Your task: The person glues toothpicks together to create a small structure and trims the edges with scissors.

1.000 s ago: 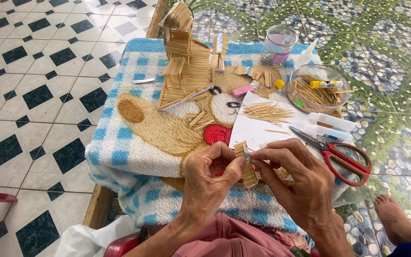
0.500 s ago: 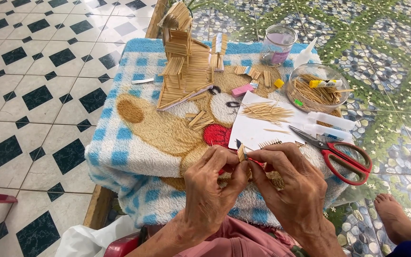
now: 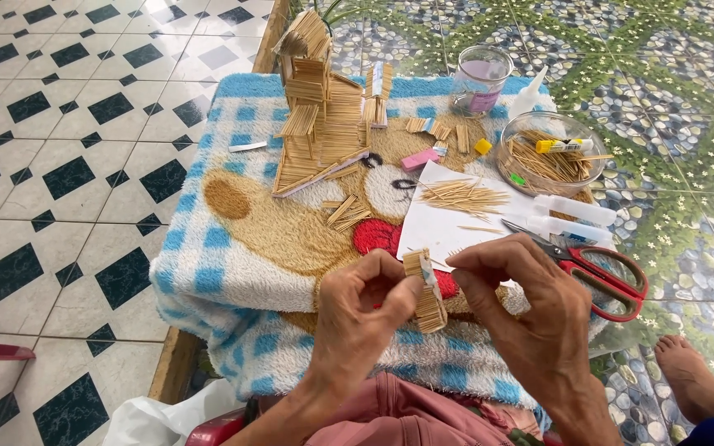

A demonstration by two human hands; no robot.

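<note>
A small toothpick panel [image 3: 428, 291] is pinched between left hand [image 3: 365, 318] and right hand [image 3: 530, 318]; excess pressure could split its glued sticks

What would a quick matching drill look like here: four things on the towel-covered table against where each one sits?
Things:
1. red-handled scissors
2. toothpick house model
3. glass bowl of toothpicks
4. small toothpick panel

Places:
A. held between the left hand and the right hand
B. far side of the table, left of centre
C. right edge of the table, beside the right hand
D. far right, next to the clear jar

Pairs: 1-C, 2-B, 3-D, 4-A
</note>
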